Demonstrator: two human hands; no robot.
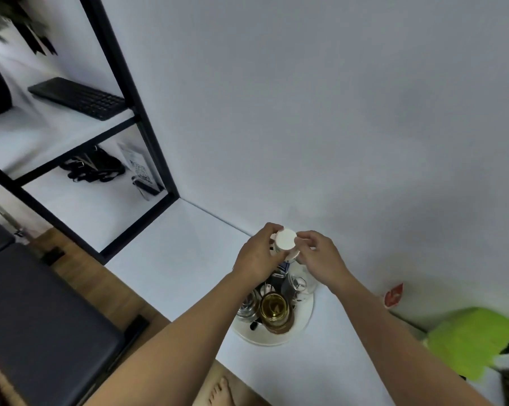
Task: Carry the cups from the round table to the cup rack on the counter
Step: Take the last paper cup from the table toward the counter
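Note:
An upside-down white cup (286, 240) is held above the cup rack (306, 313), a round white tray on the white counter (174, 253). My left hand (259, 256) grips the cup from the left, and my right hand (320, 259) pinches it from the right. Several inverted cups hang on the rack below: an amber glass one (273, 309), a clear glass one (300, 284) and a shiny one (247, 306). The rack's far side is hidden by my hands.
A black-framed shelf (148, 136) with a keyboard (80, 98) and black straps (95, 167) stands at the left. A dark bench (42, 317) sits on the wooden floor. A green object (473, 338) and a red packet (394, 295) lie on the counter at the right.

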